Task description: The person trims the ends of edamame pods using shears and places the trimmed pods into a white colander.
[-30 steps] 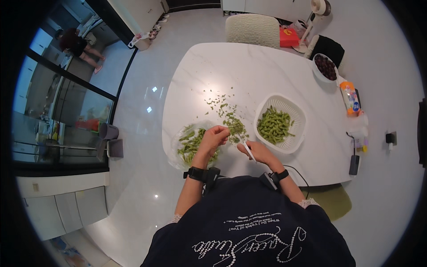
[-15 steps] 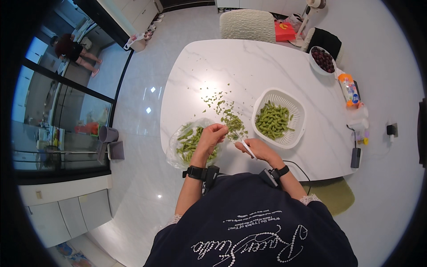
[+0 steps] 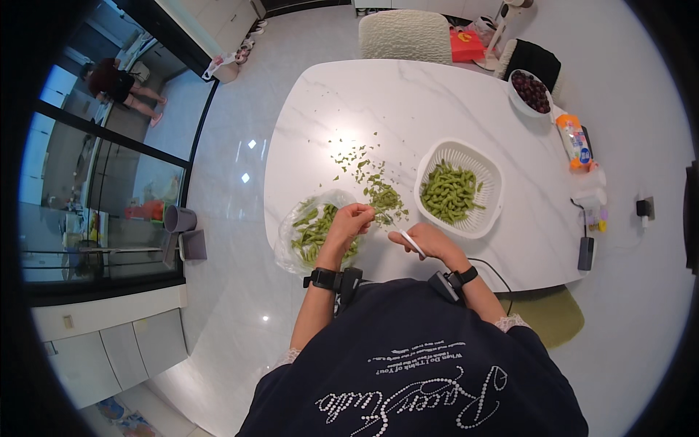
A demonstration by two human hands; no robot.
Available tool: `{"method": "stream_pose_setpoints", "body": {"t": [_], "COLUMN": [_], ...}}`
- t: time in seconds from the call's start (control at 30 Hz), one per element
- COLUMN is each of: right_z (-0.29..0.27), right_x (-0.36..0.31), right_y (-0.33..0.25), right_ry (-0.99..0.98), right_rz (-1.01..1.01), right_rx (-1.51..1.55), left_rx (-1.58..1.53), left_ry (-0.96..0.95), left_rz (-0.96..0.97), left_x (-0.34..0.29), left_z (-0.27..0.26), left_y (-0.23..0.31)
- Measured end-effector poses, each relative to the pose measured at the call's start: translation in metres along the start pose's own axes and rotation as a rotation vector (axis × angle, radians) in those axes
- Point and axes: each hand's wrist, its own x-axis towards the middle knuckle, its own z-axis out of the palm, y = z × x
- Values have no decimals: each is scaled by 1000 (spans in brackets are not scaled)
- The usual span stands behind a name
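My left hand (image 3: 352, 224) is pinched closed beside the green scraps; what sits between its fingertips is too small to make out. White-handled scissors (image 3: 413, 245) are gripped in my right hand (image 3: 432, 244), their tips angled toward my left fingertips. Under and beside my left wrist lies a clear plastic bag (image 3: 285, 250) with green edamame pods (image 3: 312, 231) in it. Small cut green scraps (image 3: 384, 195) form a pile just beyond my hands and scatter farther out. Right of them stands a white slotted basket (image 3: 494, 211), holding more edamame pods (image 3: 449, 192).
A white bowl of dark round fruit (image 3: 531, 93) stands at the table's far right. An orange-and-white packet (image 3: 574, 142) and a black power strip (image 3: 585, 253) line the right edge. A chair (image 3: 405, 36) is at the far side. Behind glass at left, another person (image 3: 116, 84) stands.
The scissors have drawn slightly back from my left fingertips, with my right hand shifting a little to the right. My left hand keeps its pinch in nearly the same place.
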Motion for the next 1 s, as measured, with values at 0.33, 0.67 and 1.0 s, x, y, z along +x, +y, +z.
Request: {"method": "stream_pose_setpoints", "body": {"t": [0.33, 0.67, 1.0], "right_z": [3, 0, 0], "right_x": [4, 2, 4], "right_y": [4, -4, -3], "right_ry": [5, 53, 21], "right_rz": [23, -102, -78], "right_rx": [76, -112, -49], "left_rx": [-236, -431, -346], "left_ry": [-31, 70, -33], "left_rz": [65, 0, -43], "left_x": [0, 0, 0], "left_z": [0, 4, 10], "left_y": [8, 12, 10]}}
